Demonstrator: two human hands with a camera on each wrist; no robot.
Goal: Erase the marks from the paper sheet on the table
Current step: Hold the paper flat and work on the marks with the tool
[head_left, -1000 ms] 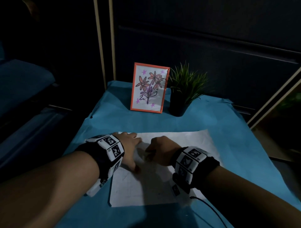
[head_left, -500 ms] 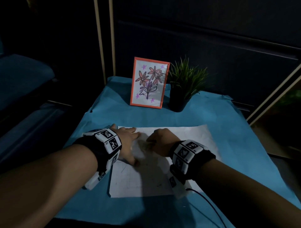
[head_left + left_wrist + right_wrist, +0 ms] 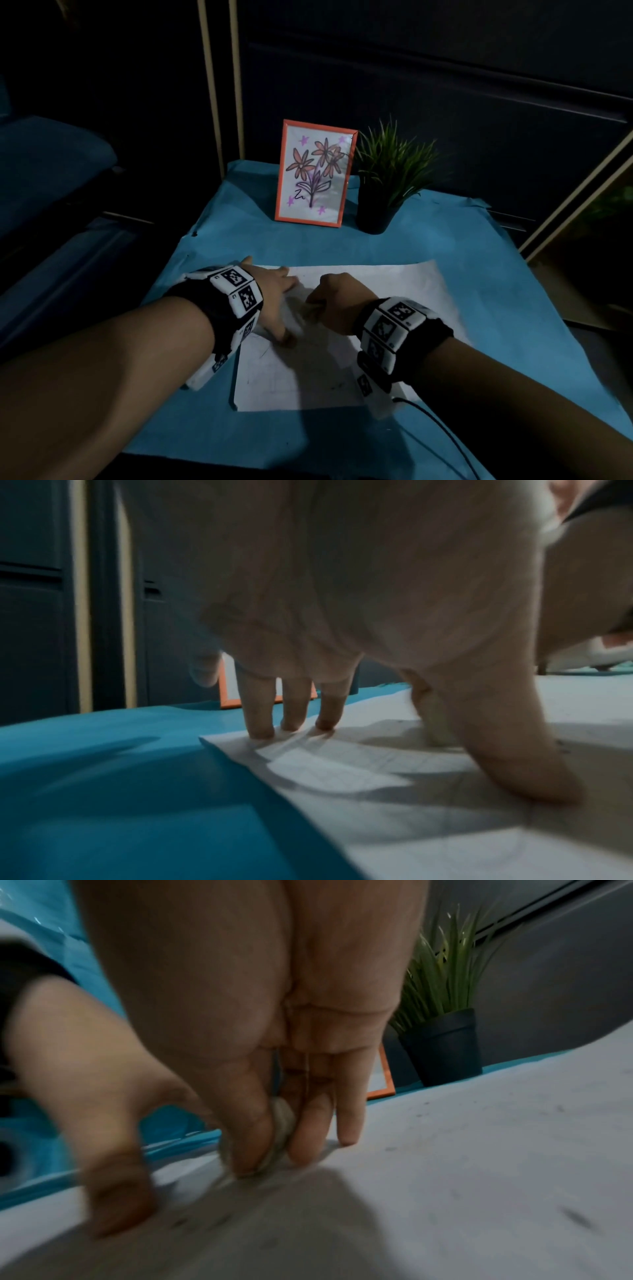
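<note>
A white paper sheet [image 3: 394,291] with faint pencil lines lies on the blue-covered table [image 3: 513,325]. My left hand [image 3: 277,298] presses it flat near its far left corner, fingers [image 3: 260,723] straight and thumb spread on the sheet [image 3: 342,791]. My right hand [image 3: 337,301] sits just right of it, pinching a small greyish eraser [image 3: 279,1137] between thumb and fingers, its lower edge on the paper [image 3: 479,1177]. In the head view the eraser [image 3: 313,308] shows only as a pale bit under the knuckles.
An orange-framed flower drawing [image 3: 313,173] stands at the back of the table, with a potted green plant [image 3: 385,178] to its right. Dark eraser crumbs [image 3: 575,1218] dot the sheet. A black cable [image 3: 442,431] trails from my right wristband.
The right hand with the eraser shifted slightly away from me on the sheet. The left hand stays pressed on the paper. The head view has tilted a little.
</note>
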